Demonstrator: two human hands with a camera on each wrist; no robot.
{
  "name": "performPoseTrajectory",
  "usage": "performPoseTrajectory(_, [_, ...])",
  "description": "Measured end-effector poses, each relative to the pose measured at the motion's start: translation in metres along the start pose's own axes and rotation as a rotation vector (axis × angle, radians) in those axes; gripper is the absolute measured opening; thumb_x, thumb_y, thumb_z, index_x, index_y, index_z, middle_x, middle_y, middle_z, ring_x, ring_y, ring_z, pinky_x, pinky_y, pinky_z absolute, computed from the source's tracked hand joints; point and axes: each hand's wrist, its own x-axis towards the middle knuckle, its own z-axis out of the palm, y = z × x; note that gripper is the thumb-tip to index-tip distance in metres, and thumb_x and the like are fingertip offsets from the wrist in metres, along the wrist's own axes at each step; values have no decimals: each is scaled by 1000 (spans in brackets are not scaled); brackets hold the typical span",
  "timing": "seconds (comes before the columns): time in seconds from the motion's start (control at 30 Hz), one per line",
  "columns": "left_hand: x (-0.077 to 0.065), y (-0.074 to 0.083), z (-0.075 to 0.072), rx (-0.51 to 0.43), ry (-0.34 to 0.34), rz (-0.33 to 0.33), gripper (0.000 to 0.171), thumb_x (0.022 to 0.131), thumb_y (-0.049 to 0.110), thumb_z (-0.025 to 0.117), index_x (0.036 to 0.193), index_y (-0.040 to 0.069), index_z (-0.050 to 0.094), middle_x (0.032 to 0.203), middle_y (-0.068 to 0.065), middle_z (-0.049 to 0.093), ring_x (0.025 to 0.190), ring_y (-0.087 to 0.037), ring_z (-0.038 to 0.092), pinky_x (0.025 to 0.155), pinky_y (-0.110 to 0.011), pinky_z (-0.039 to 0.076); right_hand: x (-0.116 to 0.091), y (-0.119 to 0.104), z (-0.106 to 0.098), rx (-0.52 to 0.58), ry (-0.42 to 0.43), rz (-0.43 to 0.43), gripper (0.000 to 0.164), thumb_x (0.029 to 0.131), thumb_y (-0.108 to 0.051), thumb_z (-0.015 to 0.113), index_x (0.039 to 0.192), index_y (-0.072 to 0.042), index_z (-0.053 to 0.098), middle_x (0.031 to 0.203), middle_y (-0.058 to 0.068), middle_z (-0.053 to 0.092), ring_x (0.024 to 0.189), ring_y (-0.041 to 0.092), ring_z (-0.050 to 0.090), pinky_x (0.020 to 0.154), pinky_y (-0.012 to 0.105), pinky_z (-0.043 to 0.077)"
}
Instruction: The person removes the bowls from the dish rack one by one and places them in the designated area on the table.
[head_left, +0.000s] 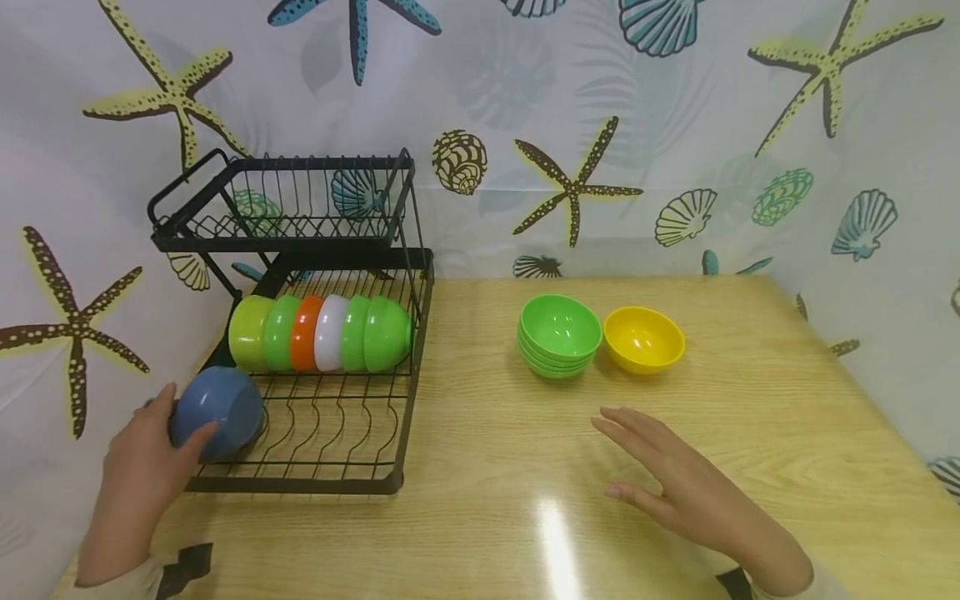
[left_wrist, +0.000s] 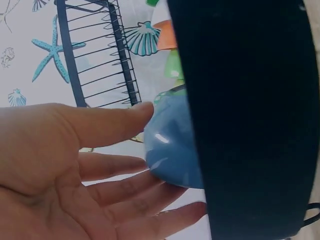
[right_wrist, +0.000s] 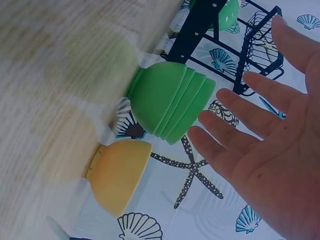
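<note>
My left hand [head_left: 146,471] holds a blue bowl [head_left: 219,412] at the front left of a black two-tier dish rack [head_left: 397,454]. The bowl stands on its side, its base facing right. In the left wrist view, the thumb lies on one side of the blue bowl [left_wrist: 172,142] and the fingers on the other; a dark band hides part of it. My right hand [head_left: 678,492] hovers over the table with fingers extended, holding nothing. Beyond it are a stack of green bowls [head_left: 561,329] and a yellow bowl [head_left: 643,340], both upright.
Behind the blue bowl, a row of bowls stands on edge in the rack: yellow-green [head_left: 247,333], green, orange [head_left: 304,333], white [head_left: 330,333] and green again. The rack's upper tier [head_left: 285,242] overhangs the back. A patterned cloth [head_left: 480,225] borders the wooden table [head_left: 480,450].
</note>
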Motion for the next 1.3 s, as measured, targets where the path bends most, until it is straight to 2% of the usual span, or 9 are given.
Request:
performPoseTrajectory(0.13, [-1,-3,3,-3,10,-20,64,93,15,62,137,-19,32,124,-48,40,109,-66,40,88,-76,33,-1,0,2,3,-22,10,72,83,-32,74,146,-19,41,149,4,40,131,26,42,103,43,43])
performPoseTrajectory(0.23, [-2,-4,5,-22,41,-9,60,92,14,63,138,-14,36,119,-45,48,104,-61,48,85,-73,36,-1,0,3,14,-32,17,75,84,-33,74,148,-20,37,150,6,38,131,27,42,98,50,45])
performPoseTrajectory(0.37, [-3,-6,8,-47,90,24,57,90,12,67,136,-11,42,107,-39,59,91,-52,60,77,-67,40,-2,1,3,33,-32,22,78,83,-31,74,149,-21,34,150,8,37,130,27,42,97,50,46])
performPoseTrajectory(0.5, [-4,-7,9,-66,133,36,55,88,10,69,134,-10,46,98,-36,62,85,-49,63,70,-62,45,-3,0,3,47,-42,28,76,85,-32,73,149,-21,34,150,9,36,131,27,42,97,51,46])
performPoseTrajectory(0.67, [-7,-8,11,-79,168,44,51,87,9,70,133,-7,51,95,-34,64,83,-48,64,60,-55,49,-4,-1,4,42,-50,18,75,85,-32,72,149,-20,34,151,9,35,130,26,43,96,49,48])
performPoseTrajectory(0.83, [-7,-8,11,-84,172,37,50,88,9,69,133,-6,52,96,-34,65,83,-48,64,62,-56,47,-4,-1,4,36,-43,7,76,84,-32,73,149,-21,35,151,9,35,130,26,43,96,48,48])
performPoseTrajectory(1.1, [-8,-12,9,-98,154,18,51,89,11,68,134,-5,51,95,-33,65,85,-48,64,60,-49,50,-4,-1,3,22,-31,-5,76,83,-31,74,148,-21,36,150,9,37,130,25,43,95,48,48])
performPoseTrajectory(1.2, [-10,-13,8,-98,138,12,51,90,14,67,135,-4,50,97,-33,65,86,-47,64,59,-44,48,-4,0,2,16,-18,-10,77,82,-30,75,148,-21,36,150,7,37,129,24,43,95,47,48])
performPoseTrajectory(1.3, [-11,-14,7,-106,114,4,52,92,16,66,136,-4,48,100,-34,64,87,-48,64,57,-45,50,-3,1,1,7,-3,-17,78,81,-30,77,148,-22,37,149,5,38,129,22,44,95,46,48])
